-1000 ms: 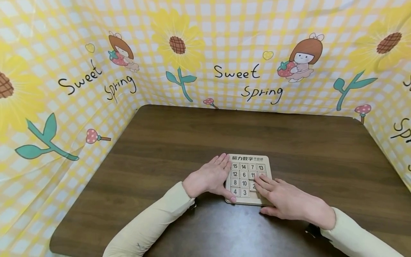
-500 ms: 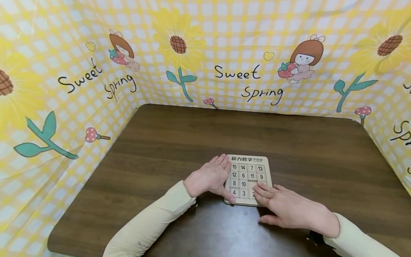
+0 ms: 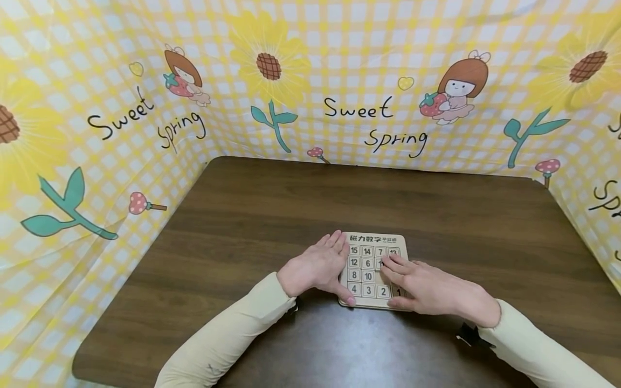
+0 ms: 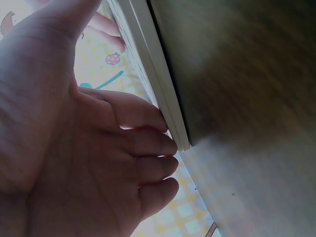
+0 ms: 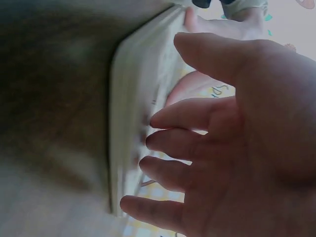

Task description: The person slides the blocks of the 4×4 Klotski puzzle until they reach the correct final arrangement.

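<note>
A sliding number puzzle [image 3: 354, 308], a pale wooden board with square numbered tiles, lies flat on the table in the head view. My left hand [image 3: 317, 267] lies along its left edge, fingers extended and thumb at the near left corner. Over the right side spreads my right hand [image 3: 432, 288], its fingertips on tiles around the 11 and its thumb by the near edge. The tile 2 [image 3: 383, 291] sits in the front row beside tile 3 [image 3: 368, 290]. Bare board [image 3: 380, 278] shows right of tile 10 [image 3: 368, 276]. Several right-hand tiles are hidden under my fingers.
The dark brown wooden table [image 3: 271, 215] stretches around the board. Yellow checked cloth [image 3: 359, 70] with printed flowers and figures hangs behind the table and along both sides.
Tile 2 has slid toward me into the front row, leaving a bare space above it. My right hand followed it nearer, then moved back up to the upper tiles. The left hand stays put.
</note>
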{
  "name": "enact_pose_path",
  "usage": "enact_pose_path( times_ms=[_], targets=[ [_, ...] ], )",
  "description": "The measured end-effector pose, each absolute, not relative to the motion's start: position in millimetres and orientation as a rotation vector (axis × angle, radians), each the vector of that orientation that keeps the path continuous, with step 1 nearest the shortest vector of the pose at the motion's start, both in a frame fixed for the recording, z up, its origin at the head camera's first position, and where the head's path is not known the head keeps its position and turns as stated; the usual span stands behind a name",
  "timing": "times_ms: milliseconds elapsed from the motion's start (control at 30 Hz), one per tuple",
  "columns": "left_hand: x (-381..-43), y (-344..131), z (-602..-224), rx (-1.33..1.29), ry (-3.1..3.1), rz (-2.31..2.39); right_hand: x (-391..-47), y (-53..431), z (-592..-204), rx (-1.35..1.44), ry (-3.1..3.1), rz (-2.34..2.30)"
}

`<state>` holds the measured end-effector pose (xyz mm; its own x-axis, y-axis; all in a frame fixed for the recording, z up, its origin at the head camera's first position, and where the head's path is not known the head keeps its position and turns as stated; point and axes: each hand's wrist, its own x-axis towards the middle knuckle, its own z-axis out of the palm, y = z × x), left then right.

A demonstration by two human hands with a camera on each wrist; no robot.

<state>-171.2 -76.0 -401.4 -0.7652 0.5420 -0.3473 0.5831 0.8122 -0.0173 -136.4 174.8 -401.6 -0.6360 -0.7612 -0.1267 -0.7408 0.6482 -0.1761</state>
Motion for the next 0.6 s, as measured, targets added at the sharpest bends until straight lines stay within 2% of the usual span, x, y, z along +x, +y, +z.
enact_pose_path(
  times_ms=[600],
  targets=[
    [-171.2,-76.3,-400.1,0.869,2.662,-0.187,-127.4,174.1,-399.9,-1.284,2.67,-0.136]
  ],
)
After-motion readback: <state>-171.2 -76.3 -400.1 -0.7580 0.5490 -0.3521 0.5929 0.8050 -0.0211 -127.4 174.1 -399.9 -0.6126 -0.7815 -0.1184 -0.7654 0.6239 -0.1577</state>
